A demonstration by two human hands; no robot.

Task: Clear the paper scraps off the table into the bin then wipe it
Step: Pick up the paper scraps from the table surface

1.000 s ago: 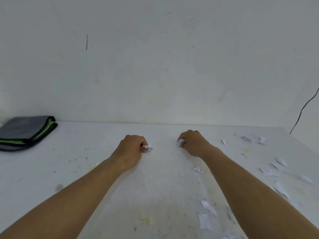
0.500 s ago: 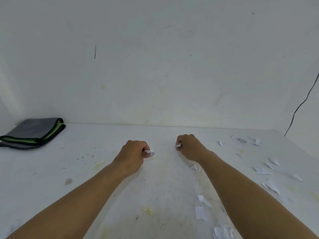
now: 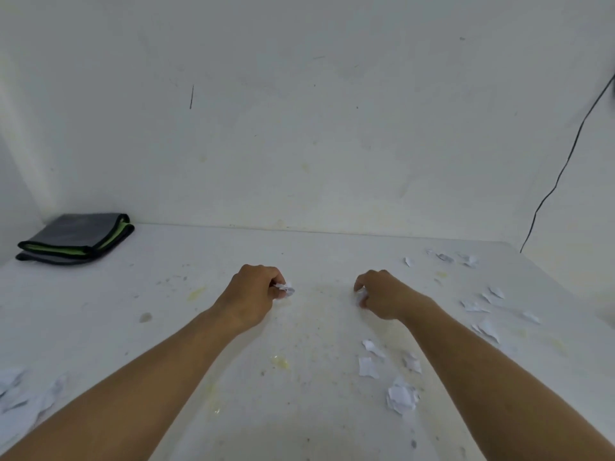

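My left hand (image 3: 254, 294) rests on the white table (image 3: 199, 327) as a fist, closed on crumpled paper scraps (image 3: 287, 289) that stick out by the thumb. My right hand (image 3: 382, 297) is curled just to the right of it, fingers pinched on a small white scrap (image 3: 361, 296). Several loose paper scraps lie under my right forearm (image 3: 367, 367), with a bigger crumpled one (image 3: 401, 397) nearer me. More scraps are scattered at the far right (image 3: 479, 304) and at the left near edge (image 3: 13, 387). No bin is in view.
A folded grey and green cloth (image 3: 75, 237) lies in the far left corner of the table against the white wall. A black cable (image 3: 562, 168) hangs down the wall at the right. Yellowish stains mark the tabletop (image 3: 279, 361).
The view has tilted up and shifted right. My right hand has drawn back toward me and to the right with a scrap in its fingers. My left hand stays closed on its scraps.
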